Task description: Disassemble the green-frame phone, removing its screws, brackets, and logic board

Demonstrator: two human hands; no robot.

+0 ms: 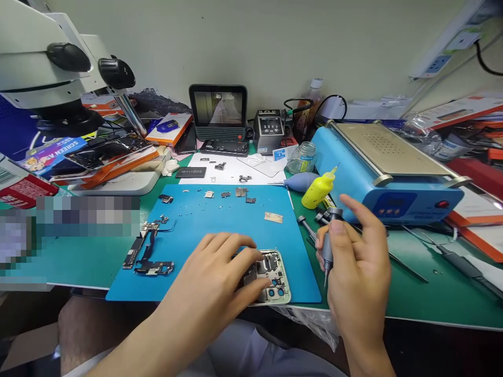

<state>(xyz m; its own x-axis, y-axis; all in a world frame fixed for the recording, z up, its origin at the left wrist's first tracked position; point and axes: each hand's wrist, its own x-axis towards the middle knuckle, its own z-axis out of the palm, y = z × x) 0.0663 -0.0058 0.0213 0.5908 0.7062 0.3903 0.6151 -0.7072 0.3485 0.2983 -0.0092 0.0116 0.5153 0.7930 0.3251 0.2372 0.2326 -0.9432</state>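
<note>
My left hand lies over a pale phone housing, its thumb and fingers gripping it and covering its left part. Two round camera openings show at the housing's lower right. To the right of it, my right hand holds a small grey screwdriver tip down, index finger stretched out away from the handle. The screwdriver tip is apart from the housing. Under the housing spreads a blue mat. Left on the mat lie a phone logic board and a black flex-cable part.
Several tiny screws and metal parts dot the mat's top, with a metal plate at right. Behind stand a screen device and a glass jar. A yellow bottle and blue heating machine are right; a microscope overhangs left.
</note>
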